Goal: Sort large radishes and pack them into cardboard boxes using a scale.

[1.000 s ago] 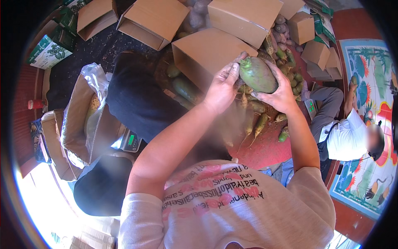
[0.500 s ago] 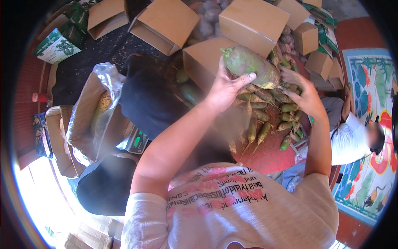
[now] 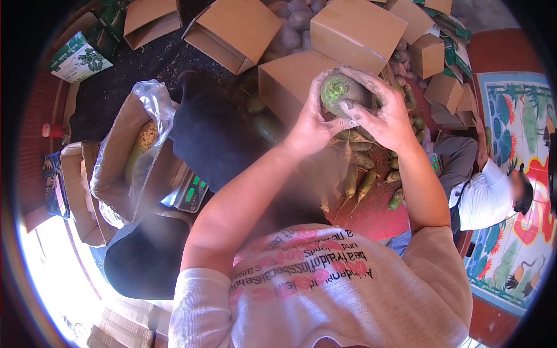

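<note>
Green radish [image 3: 335,95], one only, is held above uncounted loose radishes [image 3: 364,184] by the left hand [image 3: 311,124] and right hand [image 3: 390,115], both curled around it, with one carton [image 3: 283,84] partly behind and two scales [image 3: 190,195] flanking.

Gripping a fat green radish [image 3: 334,93] between left hand [image 3: 316,124] and right hand [image 3: 383,113], with a cardboard box [image 3: 290,75] beyond the left hand! Below the right hand, seeing slimmer green radishes [image 3: 366,182] strewn over red ground [image 3: 374,223]. Well left of the left hand, spotting a lit scale [image 3: 191,196] beside a plastic-lined carton [image 3: 111,159]. Off to the right hand's right, catching a co-worker [image 3: 490,194] in white.
</note>
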{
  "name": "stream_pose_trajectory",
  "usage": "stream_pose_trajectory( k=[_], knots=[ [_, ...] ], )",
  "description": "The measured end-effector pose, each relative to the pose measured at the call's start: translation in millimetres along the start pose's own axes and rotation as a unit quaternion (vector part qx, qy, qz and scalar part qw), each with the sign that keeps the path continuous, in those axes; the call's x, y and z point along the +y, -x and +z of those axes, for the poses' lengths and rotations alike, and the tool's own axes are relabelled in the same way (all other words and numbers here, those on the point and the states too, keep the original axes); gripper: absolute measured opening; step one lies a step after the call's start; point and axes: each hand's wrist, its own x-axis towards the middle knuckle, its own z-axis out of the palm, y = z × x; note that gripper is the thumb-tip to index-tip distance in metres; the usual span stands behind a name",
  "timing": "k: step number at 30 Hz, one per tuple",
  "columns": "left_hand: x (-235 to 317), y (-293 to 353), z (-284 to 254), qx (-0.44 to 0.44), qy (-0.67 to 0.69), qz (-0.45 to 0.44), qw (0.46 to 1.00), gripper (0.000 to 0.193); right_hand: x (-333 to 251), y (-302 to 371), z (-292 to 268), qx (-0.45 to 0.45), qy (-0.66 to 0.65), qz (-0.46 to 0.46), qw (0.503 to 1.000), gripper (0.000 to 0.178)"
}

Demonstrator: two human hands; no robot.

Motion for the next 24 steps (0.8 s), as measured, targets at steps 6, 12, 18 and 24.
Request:
stream_pose_trajectory(
  k=[6, 12, 18, 24],
  knots=[
    [-4, 12, 0, 0.003, 0.06, -0.041, 0.997, 0.091, 0, -4, 6, 0.017, -0.013, 0.034, 0.999, 0.025],
    [17, 5, 4, -0.005, 0.082, -0.098, 0.992, 0.086, 39, -10, -32, 0.081, -0.112, 0.213, 0.967, 0.027],
    [79, -11, -27, 0.008, 0.391, -0.057, 0.919, 0.068, 96, 16, -100, 0.117, 0.554, 0.122, 0.815, 0.045],
    [182, 10, -99, 0.032, 0.324, 0.091, 0.941, 0.077, 25, -52, -92, 0.23, 0.31, -0.004, 0.922, 0.053]
  ],
)
